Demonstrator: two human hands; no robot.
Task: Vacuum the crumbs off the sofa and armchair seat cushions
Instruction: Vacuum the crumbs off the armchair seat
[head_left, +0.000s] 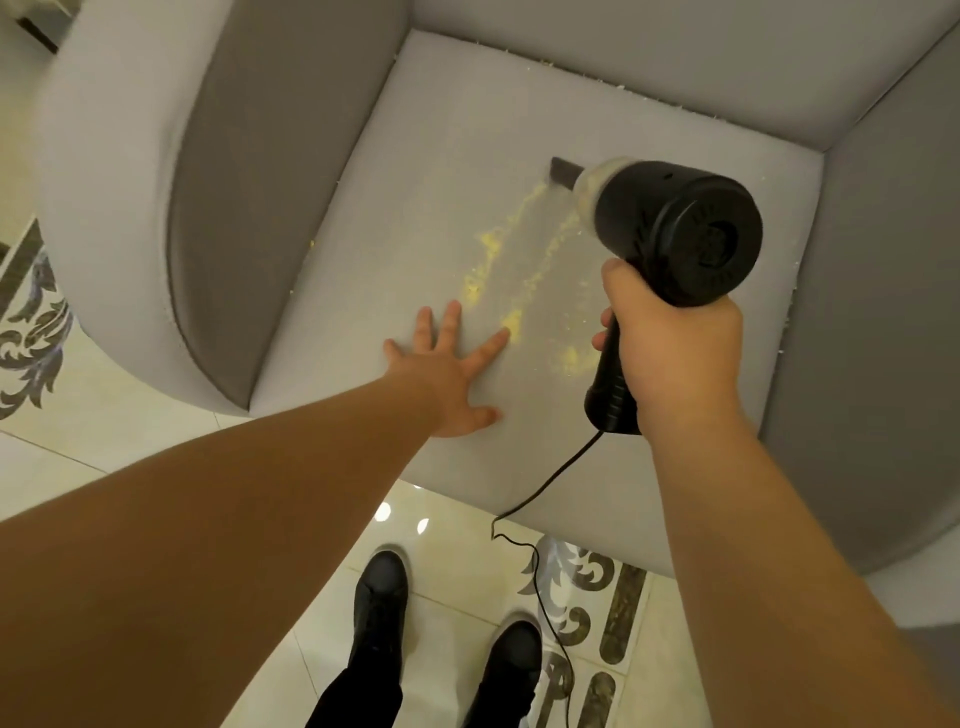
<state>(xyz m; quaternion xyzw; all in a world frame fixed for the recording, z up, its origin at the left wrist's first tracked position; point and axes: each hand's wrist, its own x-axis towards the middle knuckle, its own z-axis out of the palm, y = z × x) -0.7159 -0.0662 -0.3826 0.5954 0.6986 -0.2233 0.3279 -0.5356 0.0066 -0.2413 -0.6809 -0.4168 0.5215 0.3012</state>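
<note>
A grey armchair seat cushion (426, 171) fills the middle of the view. Yellow crumbs (493, 265) lie on it in two streaks with a cleaner strip between them. My right hand (675, 358) grips the handle of a black handheld vacuum (675, 228), whose dark nozzle (563, 171) touches the cushion at the far end of the streaks. My left hand (452, 369) lies flat on the cushion with fingers spread, its fingertips at the near crumbs.
Padded grey armrests stand at the left (156, 182) and right (883, 312), with the backrest (675, 52) beyond. Small crumbs sit along the cushion seams. The vacuum's black cord (545, 493) hangs over the front edge to the tiled floor beside my black shoes (379, 597).
</note>
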